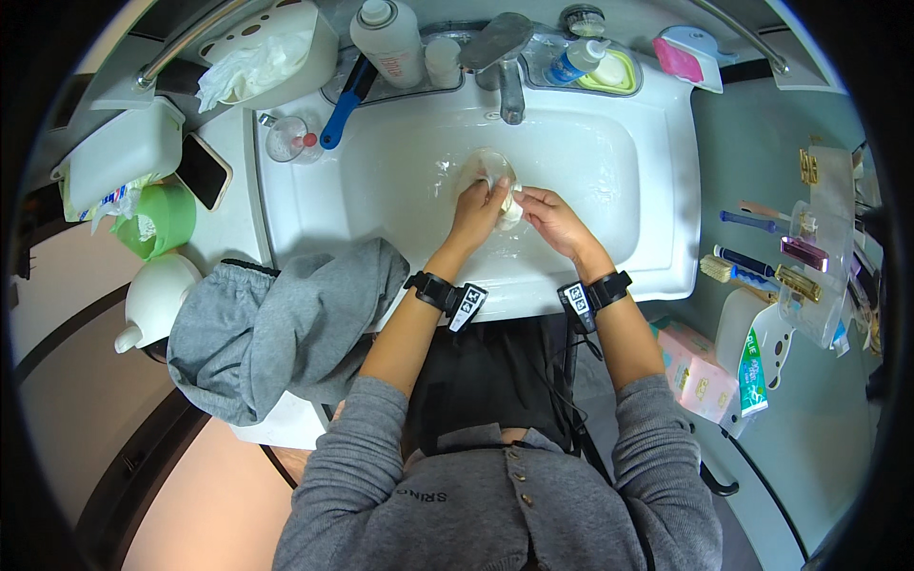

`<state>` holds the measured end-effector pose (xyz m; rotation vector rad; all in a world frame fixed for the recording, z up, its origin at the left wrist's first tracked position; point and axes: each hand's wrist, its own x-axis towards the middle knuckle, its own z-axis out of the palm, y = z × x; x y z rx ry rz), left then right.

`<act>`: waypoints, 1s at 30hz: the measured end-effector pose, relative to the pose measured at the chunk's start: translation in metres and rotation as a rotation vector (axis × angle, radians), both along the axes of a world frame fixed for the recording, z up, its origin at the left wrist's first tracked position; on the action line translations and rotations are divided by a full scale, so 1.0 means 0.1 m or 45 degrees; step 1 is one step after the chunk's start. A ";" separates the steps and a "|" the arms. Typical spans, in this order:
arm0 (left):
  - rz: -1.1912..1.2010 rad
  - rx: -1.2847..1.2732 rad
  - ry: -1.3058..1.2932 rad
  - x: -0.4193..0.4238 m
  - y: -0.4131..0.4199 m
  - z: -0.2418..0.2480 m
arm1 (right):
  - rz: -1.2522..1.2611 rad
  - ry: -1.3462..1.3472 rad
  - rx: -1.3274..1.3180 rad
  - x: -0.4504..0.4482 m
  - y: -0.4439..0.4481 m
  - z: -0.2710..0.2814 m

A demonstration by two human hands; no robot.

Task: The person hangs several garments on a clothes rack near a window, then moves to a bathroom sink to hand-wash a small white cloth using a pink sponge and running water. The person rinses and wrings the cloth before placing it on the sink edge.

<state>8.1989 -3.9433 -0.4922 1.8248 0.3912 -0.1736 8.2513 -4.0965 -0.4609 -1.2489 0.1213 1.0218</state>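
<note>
Over the white washbasin (400,207), my left hand (480,212) holds a clear, round, cup-like vessel (493,163), with its fingers partly inside the rim. My right hand (553,216) pinches the edge of a whitish, wet-looking piece of material (508,214) at the vessel's right side. Whether that material is cloth or something else, I cannot tell. The hands are close together below the metal faucet (512,93). A little water lies on the basin floor, and no stream from the spout is visible.
A blue-handled brush (341,118) and a glass cup (287,139) stand at the basin's left. Behind are a white spray can (391,50), a pump bottle (575,63) and a green soap dish (628,80). Grey clothing (285,321) overlaps the front left edge; a phone (203,171) lies left.
</note>
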 end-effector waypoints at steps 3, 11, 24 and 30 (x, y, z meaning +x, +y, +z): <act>0.244 -0.139 0.013 0.04 -0.05 -0.08 | -0.085 -0.514 -0.374 0.00 -0.03 -0.19; 0.641 -1.260 0.252 0.37 -0.06 -0.43 | -0.234 -0.430 -0.390 0.35 0.04 -0.88; 0.342 -0.469 0.533 0.45 -0.29 -1.30 | 0.604 -0.892 -1.367 0.57 -0.04 -1.56; 0.599 -1.421 0.128 0.27 -0.21 -0.74 | -0.346 0.255 0.178 0.46 -0.27 -0.88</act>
